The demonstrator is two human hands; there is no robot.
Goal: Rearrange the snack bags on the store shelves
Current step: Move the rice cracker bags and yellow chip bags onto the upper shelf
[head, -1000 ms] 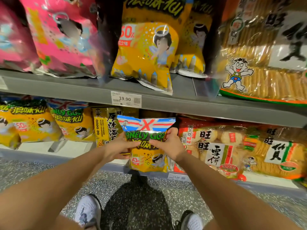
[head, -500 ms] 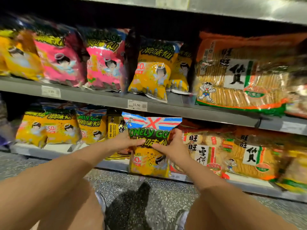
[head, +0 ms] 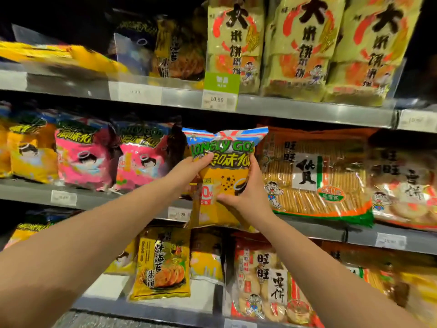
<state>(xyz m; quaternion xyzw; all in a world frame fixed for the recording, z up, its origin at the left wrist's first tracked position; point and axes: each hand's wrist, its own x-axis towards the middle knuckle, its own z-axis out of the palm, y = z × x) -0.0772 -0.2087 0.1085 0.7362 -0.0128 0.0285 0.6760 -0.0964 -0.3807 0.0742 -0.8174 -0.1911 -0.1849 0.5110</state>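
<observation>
- Far to the left of the held yellow snack bag (head: 224, 178), yellow bags (head: 30, 159) stand on the middle shelf (head: 312, 229).
- Nearer to the held bag, still on its left, two pink bags (head: 82, 162) stand side by side on the same shelf; the closer one sits just beside the held bag.
- The left hand (head: 189, 170) grips the held bag's upper left edge, with its thumb on the front by the green lettering.
- The held bag is upright in front of the middle shelf. Its blue, red and white top points up and its lower end crosses the shelf's front edge. Whether it rests on the shelf cannot be told.
- The right hand (head: 248, 197) grips the held bag's right side, lower than the left hand, with its thumb laid across the front.
- Above the held bag, a green price tag (head: 221, 81) hangs on the upper shelf below tall pale yellow bags (head: 305, 48).
- Below and left of the held bag stands a yellow seaweed cracker bag (head: 163, 263); below and right stands a red and white bag (head: 267, 280).
- Just right of the held bag lies a wide rice cracker bag (head: 316, 178) with orange and green trim.
</observation>
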